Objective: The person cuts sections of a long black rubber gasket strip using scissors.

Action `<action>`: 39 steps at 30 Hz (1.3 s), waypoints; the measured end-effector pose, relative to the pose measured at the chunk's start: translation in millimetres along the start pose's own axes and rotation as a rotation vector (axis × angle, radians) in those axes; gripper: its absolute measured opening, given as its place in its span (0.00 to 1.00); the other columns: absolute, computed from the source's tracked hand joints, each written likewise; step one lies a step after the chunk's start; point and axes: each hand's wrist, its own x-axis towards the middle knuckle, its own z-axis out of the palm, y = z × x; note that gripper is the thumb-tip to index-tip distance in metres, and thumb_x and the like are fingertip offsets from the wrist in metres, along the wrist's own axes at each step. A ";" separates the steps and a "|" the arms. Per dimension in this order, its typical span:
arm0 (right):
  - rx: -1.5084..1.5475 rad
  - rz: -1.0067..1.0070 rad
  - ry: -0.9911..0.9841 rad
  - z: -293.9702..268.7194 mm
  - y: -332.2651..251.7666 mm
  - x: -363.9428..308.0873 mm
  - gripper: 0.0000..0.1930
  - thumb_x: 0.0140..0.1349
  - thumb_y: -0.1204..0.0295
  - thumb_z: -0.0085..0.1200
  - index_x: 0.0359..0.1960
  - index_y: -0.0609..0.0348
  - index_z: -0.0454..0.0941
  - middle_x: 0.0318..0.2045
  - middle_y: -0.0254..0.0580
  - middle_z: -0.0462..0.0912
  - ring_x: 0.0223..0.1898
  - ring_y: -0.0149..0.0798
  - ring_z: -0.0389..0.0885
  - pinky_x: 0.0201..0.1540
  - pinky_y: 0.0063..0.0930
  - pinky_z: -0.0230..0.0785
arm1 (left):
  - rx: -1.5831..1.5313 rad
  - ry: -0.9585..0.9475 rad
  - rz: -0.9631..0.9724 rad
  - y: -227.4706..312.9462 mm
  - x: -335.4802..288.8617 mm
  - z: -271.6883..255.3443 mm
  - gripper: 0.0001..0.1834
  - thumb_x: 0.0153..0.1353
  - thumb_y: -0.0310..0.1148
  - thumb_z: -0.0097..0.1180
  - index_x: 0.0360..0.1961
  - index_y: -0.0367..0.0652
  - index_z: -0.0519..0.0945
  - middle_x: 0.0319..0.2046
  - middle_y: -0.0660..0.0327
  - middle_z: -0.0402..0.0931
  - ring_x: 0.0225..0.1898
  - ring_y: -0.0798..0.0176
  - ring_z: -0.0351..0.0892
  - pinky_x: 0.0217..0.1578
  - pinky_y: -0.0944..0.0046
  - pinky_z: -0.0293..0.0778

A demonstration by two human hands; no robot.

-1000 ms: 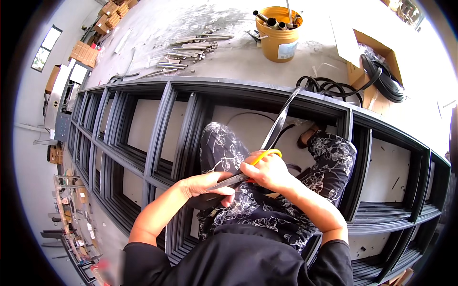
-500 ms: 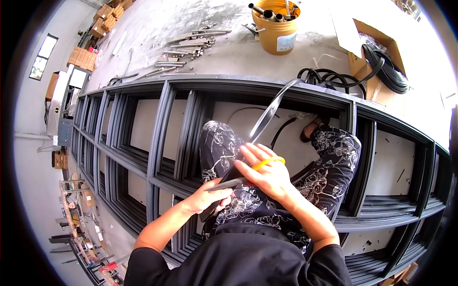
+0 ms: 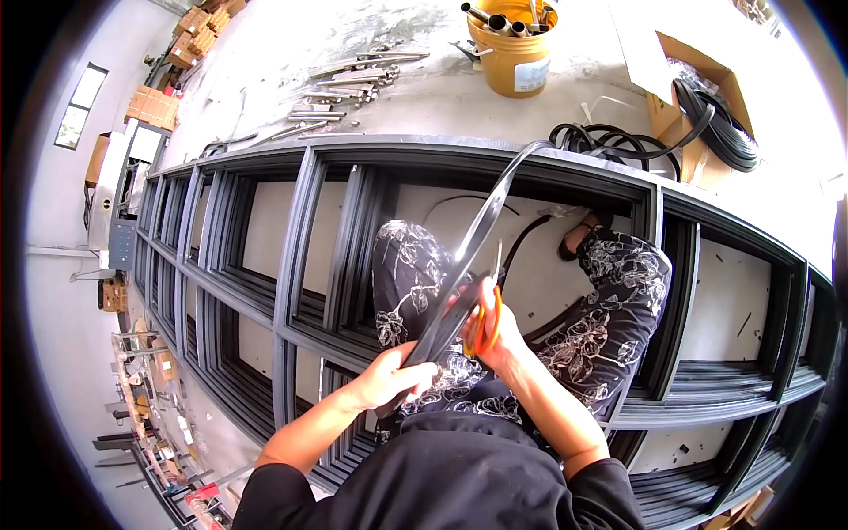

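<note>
My left hand (image 3: 387,382) is closed around a long flat black rubber strip (image 3: 484,221), just above my lap. From there the strip rises away from me and bends over the far edge of the grey frame. My right hand (image 3: 503,339) grips scissors (image 3: 483,329) with orange-yellow handles, their blade pointing away from me beside the strip. The fingers of that hand also seem to touch the strip; whether they pinch it is hard to see. Both hands are over my patterned trousers (image 3: 609,300), inside one opening of the stacked dark grey metal frames (image 3: 296,256).
Coiled black strip (image 3: 720,132) spills from an open cardboard box (image 3: 698,66) at the far right. A yellow bucket (image 3: 511,66) holds metal tubes. Several metal tubes (image 3: 353,88) lie on the floor behind the frames. Boxes and a machine (image 3: 119,203) stand at the left.
My right hand has turned from lying flat across the strip to gripping the scissors upright, blade outward. The strip now hangs further left and shows its broad shiny side. My left hand keeps its hold.
</note>
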 end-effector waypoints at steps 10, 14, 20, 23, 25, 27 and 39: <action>-0.116 -0.468 -0.162 34.9 -52.7 27.4 0.11 0.64 0.73 0.59 0.44 0.63 0.75 0.34 0.46 0.83 0.34 0.41 0.84 0.36 0.34 0.81 | 0.255 0.078 0.092 -27.4 -17.4 9.5 0.08 0.70 0.34 0.50 0.41 0.40 0.72 0.22 0.69 0.70 0.21 0.76 0.67 0.22 0.73 0.66; -0.081 -0.433 -0.090 32.0 -47.8 42.7 0.11 0.57 0.78 0.64 0.40 0.61 0.76 0.32 0.38 0.82 0.31 0.35 0.82 0.36 0.30 0.79 | 0.379 0.147 0.104 -39.3 -28.5 8.8 0.09 0.69 0.35 0.52 0.39 0.40 0.71 0.22 0.68 0.70 0.21 0.74 0.68 0.23 0.70 0.67; -0.013 -0.353 -0.039 20.3 -29.2 64.8 0.15 0.55 0.85 0.59 0.43 0.63 0.74 0.35 0.44 0.81 0.33 0.42 0.83 0.37 0.38 0.81 | 0.696 0.347 -0.018 -55.6 -41.2 3.7 0.16 0.66 0.41 0.55 0.39 0.37 0.71 0.25 0.55 0.76 0.25 0.62 0.76 0.29 0.59 0.73; 0.054 -0.329 -0.113 18.6 -23.0 68.0 0.16 0.55 0.88 0.56 0.44 0.64 0.72 0.35 0.48 0.81 0.35 0.47 0.84 0.36 0.40 0.81 | 0.756 0.430 0.027 -66.2 -45.9 -0.8 0.18 0.66 0.42 0.56 0.41 0.36 0.72 0.28 0.49 0.78 0.29 0.51 0.80 0.33 0.54 0.74; 0.058 -0.294 -0.113 19.9 -19.2 71.3 0.11 0.58 0.83 0.56 0.42 0.64 0.75 0.34 0.47 0.82 0.33 0.45 0.83 0.35 0.38 0.80 | 0.756 0.464 0.028 -75.1 -46.1 -7.6 0.18 0.65 0.42 0.55 0.44 0.36 0.72 0.30 0.47 0.79 0.32 0.46 0.81 0.35 0.54 0.74; 0.064 -0.257 -0.113 19.5 -18.0 73.6 0.07 0.61 0.78 0.55 0.41 0.64 0.77 0.34 0.45 0.84 0.32 0.43 0.83 0.35 0.36 0.79 | 0.799 0.477 0.055 -80.7 -41.5 -11.3 0.16 0.65 0.40 0.56 0.40 0.37 0.70 0.26 0.53 0.75 0.27 0.56 0.76 0.30 0.58 0.72; 0.132 -0.090 0.009 16.1 -14.0 72.9 0.23 0.67 0.50 0.53 0.44 0.60 0.77 0.36 0.44 0.83 0.38 0.43 0.82 0.39 0.39 0.77 | 0.822 0.483 0.044 -78.4 -42.3 -2.1 0.18 0.64 0.41 0.56 0.42 0.36 0.71 0.28 0.49 0.76 0.31 0.52 0.77 0.33 0.56 0.73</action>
